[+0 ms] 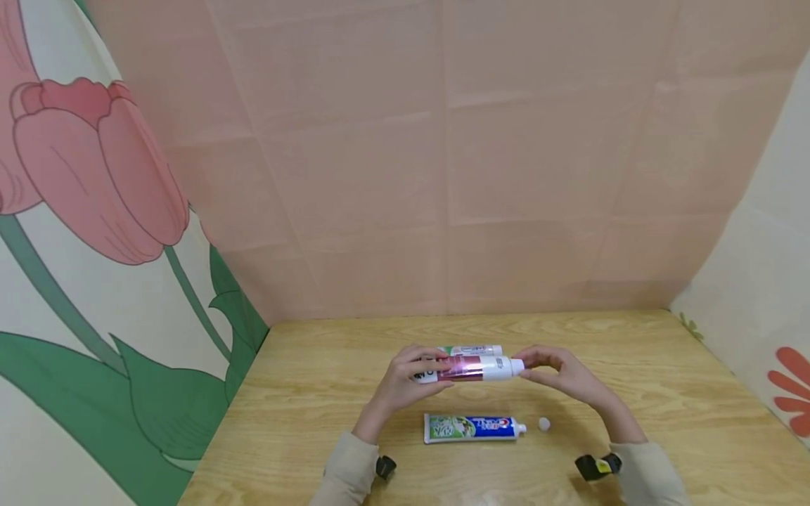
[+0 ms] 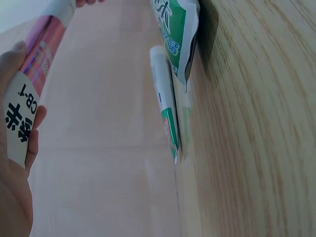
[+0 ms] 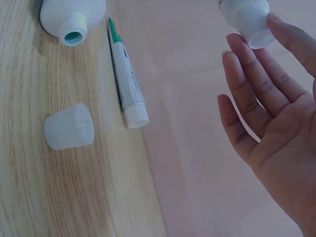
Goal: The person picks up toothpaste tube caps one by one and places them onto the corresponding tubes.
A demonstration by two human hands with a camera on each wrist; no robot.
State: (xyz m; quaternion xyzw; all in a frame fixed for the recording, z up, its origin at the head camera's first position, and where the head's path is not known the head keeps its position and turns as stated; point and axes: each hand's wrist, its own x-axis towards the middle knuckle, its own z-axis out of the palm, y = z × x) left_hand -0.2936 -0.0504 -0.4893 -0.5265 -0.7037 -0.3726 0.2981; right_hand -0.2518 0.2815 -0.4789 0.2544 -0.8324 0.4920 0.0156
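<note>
My left hand grips a pink and white toothpaste tube by its tail end, above the table, with the nozzle end pointing right. At that end, the thumb and fingertips of my right hand pinch the white cap, which sits on the tube. Below them on the table lies a blue and green toothpaste tube, uncapped, its open nozzle facing right. Beside that nozzle stands a loose white cap.
Behind the held tube, a green and white toothpaste tube with its cap on lies on the wooden table. A pink cloth backdrop rises from the table's far edge, with flower-printed walls at the sides.
</note>
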